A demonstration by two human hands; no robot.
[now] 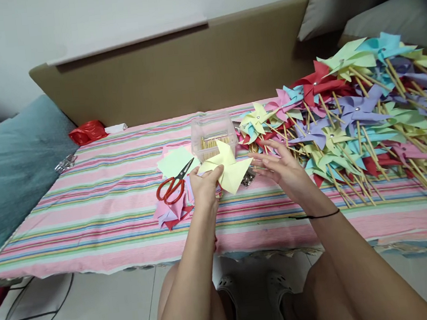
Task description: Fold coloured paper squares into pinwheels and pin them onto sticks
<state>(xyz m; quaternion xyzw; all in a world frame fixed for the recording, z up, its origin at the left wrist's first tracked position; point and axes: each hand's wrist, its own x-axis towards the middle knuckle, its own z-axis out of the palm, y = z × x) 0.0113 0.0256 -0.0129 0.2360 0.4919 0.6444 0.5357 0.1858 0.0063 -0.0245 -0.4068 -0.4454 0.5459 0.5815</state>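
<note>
Yellow pinwheel [233,173] is clamped in the grip of our left hand [204,185] above the striped cloth [106,191], no stick showing; our right hand [282,167], fingers apart, is just beside it. Many stick-mounted pinwheels [358,109] look done; loose paper [173,161] seems left for us.

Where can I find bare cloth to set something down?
The widest patch of striped cloth lies between the blue cushion and the scissors. A smaller one lies between the left forearm and right forearm. Pinwheels crowd the right; the plastic box and paper, the middle.
</note>
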